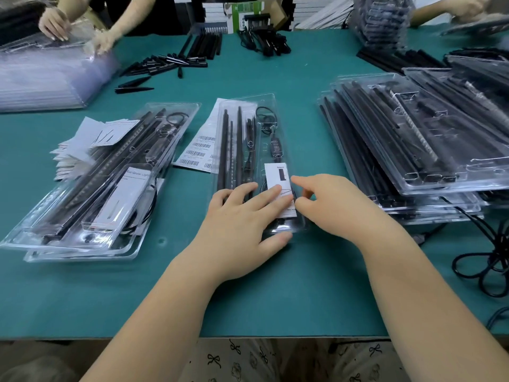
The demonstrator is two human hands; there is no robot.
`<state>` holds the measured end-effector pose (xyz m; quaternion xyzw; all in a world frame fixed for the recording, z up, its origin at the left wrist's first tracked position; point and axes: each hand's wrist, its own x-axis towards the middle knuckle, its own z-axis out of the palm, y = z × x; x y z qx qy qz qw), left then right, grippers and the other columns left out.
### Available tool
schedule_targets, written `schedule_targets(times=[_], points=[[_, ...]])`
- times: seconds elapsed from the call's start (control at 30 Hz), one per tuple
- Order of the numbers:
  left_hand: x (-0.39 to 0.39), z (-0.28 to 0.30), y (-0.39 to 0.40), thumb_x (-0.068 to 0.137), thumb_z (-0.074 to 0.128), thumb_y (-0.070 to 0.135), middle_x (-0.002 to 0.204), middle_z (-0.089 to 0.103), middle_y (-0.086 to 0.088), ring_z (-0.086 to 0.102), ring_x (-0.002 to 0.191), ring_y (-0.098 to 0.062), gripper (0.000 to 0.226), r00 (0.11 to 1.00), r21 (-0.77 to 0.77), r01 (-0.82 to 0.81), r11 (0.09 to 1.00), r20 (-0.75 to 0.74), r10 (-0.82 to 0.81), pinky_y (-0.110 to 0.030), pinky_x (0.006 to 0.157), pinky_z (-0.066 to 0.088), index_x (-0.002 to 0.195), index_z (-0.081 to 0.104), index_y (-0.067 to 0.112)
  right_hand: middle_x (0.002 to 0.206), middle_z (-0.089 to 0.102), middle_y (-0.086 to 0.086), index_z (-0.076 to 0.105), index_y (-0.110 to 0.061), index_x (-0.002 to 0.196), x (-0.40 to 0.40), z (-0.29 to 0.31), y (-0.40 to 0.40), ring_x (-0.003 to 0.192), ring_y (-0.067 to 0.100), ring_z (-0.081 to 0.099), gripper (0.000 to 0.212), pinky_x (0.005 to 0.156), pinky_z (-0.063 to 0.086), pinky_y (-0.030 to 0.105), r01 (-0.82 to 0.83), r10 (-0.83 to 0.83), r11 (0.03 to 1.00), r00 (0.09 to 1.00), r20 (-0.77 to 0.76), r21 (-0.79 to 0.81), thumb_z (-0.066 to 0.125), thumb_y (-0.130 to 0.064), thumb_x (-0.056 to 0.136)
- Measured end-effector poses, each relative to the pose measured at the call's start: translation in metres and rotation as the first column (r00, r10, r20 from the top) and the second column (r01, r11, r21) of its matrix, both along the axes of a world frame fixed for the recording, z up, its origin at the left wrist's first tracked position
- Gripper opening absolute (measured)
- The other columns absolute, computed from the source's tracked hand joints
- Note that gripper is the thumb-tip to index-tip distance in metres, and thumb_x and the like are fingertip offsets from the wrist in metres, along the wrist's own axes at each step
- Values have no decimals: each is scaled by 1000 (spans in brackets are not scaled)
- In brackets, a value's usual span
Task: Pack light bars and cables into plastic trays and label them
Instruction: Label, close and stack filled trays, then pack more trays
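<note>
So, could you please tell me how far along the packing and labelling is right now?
Done: two closed trays with cards inside lie stacked at left. In hand: the centre tray already holds light bars and a cable; the left hand presses on it while the right hand pinches the white card at its edge. Left: the stack of filled trays at right, and the barcode label sheet beside the centre tray.

Bare green table mat (248, 304) lies open across the lower middle of the frame, under my forearms. At lower left, two stacked clear plastic trays of black bars (91, 188) block the way; at right, a tall pile of filled clear trays (413, 150) and a looped black cable (493, 260). Between them a narrow green lane runs toward scattered black pointed end pieces (162, 66) at upper centre.
</note>
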<state>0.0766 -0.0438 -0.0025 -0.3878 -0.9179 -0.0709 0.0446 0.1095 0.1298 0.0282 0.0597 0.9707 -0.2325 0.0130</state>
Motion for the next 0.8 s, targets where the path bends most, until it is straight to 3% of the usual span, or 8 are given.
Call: schedule_targets(times=[0.1,0.23,0.33,0.4,0.5,0.57,0.63,0.8], points=[[0,0,-2,88,15,65,157,9,24,5,143,-10,69,999,28,4,1000,32,-5,-30,108,-2,151,4,38,94,61,-3,40,-19,138,0,0,2,80,14,52,49,66,43,26,-40,41,999,993,109,-7,43,-27,90],[-2,-1,-1,92,24,63,158,1,22,4,142,-7,64,997,56,1,998,72,-5,-28,107,-1,150,12,40,94,61,-4,18,-24,149,0,-1,3,89,16,54,63,80,47,36,-107,99,993,981,169,41,46,-27,92],[-4,0,-1,85,38,66,158,7,21,8,139,-5,70,996,68,9,998,91,-15,-27,104,5,148,17,43,94,60,-4,26,-25,145,1,-3,3,85,15,53,56,76,46,34,-109,104,994,983,149,29,46,-24,93],[-6,0,-2,79,47,66,154,22,23,12,138,-4,80,996,78,19,997,91,-26,-26,100,7,149,16,41,106,54,-6,29,-29,142,5,-4,1,84,14,51,53,72,43,32,-71,67,997,991,117,29,47,-26,93],[-11,3,-2,77,52,61,138,45,20,17,134,-3,86,993,123,14,992,117,-29,-27,97,13,150,15,35,116,39,-9,45,-36,120,12,-4,-5,70,9,48,35,60,41,30,-27,37,993,996,-86,114,55,-23,89],[-13,4,-2,76,56,57,135,47,16,17,129,-1,87,990,152,8,988,139,-29,-26,95,13,150,16,34,116,41,-11,58,-38,108,15,-3,-9,79,13,45,30,65,44,32,-88,122,974,980,-157,207,55,-15,88],[-13,4,-3,76,59,54,134,47,14,17,127,0,87,988,168,1,986,150,-26,-24,94,13,149,18,32,116,47,-14,64,-42,108,15,-4,-11,91,15,38,39,77,46,36,-178,213,947,971,-107,269,50,-9,91],[-11,5,-3,78,59,53,143,41,21,20,132,-4,70,989,156,14,988,142,-37,-25,94,11,141,34,35,114,50,-17,65,-40,107,15,-3,-12,85,11,28,40,78,46,36,-197,232,932,969,-84,304,48,-8,91]])
